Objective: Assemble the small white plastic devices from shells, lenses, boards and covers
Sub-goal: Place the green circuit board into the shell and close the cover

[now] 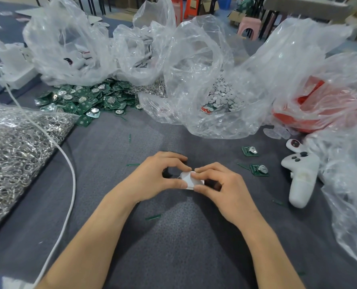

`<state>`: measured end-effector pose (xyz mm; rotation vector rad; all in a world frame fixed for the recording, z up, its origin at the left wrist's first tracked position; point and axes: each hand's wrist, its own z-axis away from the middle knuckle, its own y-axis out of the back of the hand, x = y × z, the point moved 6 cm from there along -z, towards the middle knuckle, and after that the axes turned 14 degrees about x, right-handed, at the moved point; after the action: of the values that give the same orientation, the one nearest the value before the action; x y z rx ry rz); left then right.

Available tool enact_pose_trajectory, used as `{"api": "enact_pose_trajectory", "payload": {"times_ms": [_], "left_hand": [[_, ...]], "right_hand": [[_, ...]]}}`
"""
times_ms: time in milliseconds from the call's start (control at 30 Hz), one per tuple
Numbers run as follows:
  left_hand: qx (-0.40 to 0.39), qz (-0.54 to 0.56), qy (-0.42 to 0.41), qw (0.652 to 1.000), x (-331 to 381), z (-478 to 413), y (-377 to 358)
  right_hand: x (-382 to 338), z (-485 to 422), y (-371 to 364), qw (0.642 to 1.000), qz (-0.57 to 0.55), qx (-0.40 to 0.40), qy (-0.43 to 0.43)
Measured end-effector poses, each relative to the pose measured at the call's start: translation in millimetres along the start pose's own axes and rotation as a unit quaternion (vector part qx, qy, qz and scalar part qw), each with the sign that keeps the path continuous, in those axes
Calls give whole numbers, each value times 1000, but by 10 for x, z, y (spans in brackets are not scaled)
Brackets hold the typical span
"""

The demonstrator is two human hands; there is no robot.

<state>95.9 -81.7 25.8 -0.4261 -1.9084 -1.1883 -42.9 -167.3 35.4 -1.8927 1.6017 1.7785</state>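
We see the small white plastic device held just above the grey cloth-covered desk, at the middle of the view, pinched between both hands. Its long axis runs roughly left to right, the right end dipping a little toward the camera, and its broad white face is turned upward. The left hand grips the left end between thumb and curled forefinger; the right hand pinches the right end the same way, fingertips nearly meeting over the top. Both forearms angle in from the lower corners. Two loose green circuit boards lie to the right, near a white plastic controller
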Motion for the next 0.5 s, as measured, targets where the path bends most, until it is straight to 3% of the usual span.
{"api": "enact_pose_trajectory", "payload": {"times_ms": [367,500], "left_hand": [[4,-94,-57,994,75,16,-83],[47,-61,-66,995,153,40,-104]], "right_hand": [[55,40,14,995,-85,16,-45],[125,35,45,984,-145,40,-94]]}}
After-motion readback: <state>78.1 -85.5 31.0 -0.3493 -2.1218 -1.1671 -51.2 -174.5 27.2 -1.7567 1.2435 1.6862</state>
